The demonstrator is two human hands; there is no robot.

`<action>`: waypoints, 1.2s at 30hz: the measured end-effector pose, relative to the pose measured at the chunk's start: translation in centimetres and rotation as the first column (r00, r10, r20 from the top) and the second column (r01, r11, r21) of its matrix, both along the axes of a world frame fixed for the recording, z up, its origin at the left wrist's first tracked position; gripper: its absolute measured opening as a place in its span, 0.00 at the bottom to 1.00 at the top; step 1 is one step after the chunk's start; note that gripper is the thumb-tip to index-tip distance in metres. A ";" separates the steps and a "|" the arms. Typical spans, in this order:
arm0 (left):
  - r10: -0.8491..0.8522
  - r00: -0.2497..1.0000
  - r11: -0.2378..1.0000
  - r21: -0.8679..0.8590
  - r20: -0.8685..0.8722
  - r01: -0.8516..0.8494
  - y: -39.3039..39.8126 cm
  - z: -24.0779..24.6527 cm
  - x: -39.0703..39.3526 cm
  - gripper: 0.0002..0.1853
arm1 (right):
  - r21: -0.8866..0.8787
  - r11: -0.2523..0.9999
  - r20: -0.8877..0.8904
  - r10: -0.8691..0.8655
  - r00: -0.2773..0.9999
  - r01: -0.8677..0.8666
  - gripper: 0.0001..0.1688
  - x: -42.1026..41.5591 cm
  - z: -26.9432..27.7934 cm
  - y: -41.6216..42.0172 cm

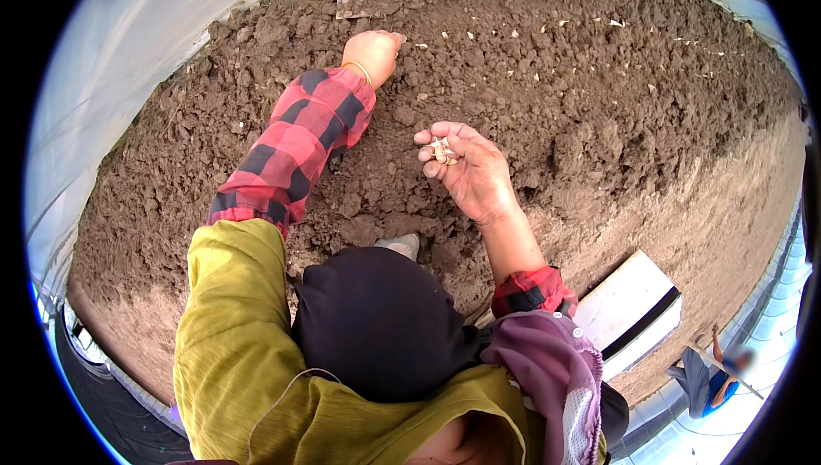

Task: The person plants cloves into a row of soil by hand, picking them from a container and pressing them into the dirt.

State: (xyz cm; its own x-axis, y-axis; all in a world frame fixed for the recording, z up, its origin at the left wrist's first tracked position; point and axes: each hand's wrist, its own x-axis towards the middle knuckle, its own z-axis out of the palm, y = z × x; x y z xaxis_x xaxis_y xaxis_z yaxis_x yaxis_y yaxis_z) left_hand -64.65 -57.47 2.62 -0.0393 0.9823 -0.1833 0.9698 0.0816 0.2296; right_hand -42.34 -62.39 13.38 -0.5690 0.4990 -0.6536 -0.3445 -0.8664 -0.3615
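My right hand (474, 170) is cupped, palm up, around several pale garlic cloves (441, 150). It hangs above loose brown soil (385, 189). Farther out, my left hand (374, 54) reaches down to the soil, its fingers curled together and the fingertips turned right. Whether anything is pinched in them is hidden. Just right of those fingertips lies a single clove (421, 46). From there a line of spaced cloves (515, 34) runs off to the right across the dirt, and a second, looser line (537, 77) lies nearer to me.
Plastic sheeting (147, 35) borders the soil at left and along the top. A flat plate (351, 6) stands in the dirt past my left hand. White boards (625, 304) lie at lower right. My shoe (401, 245) shows below. Another person (712, 378) with a pole is at far right.
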 end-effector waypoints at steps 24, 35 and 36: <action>0.280 0.140 0.960 -0.273 0.950 -0.068 -13.0 9.2 4.9 0.08 | 0.030 0.997 0.241 0.059 0.969 -0.068 0.11 -1.3 0.3 -3.8; 0.034 0.895 0.995 0.074 0.445 -0.074 -9.4 0.7 1.8 0.04 | -0.040 0.999 0.065 0.000 0.998 0.003 0.14 -1.0 1.0 -3.1; 0.028 0.914 0.996 0.071 0.406 -0.062 -9.1 -0.1 2.0 0.03 | -0.044 0.999 0.051 0.001 0.999 0.001 0.14 -0.9 1.0 -3.2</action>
State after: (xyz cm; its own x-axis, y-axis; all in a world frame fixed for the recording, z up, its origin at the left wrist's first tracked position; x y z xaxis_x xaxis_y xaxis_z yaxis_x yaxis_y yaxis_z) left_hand -62.68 -66.55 2.56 -0.0231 0.9933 -0.1130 0.7888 0.0876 0.6084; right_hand -43.22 -65.55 14.37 -0.5342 0.4693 -0.7032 -0.3262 -0.8818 -0.3407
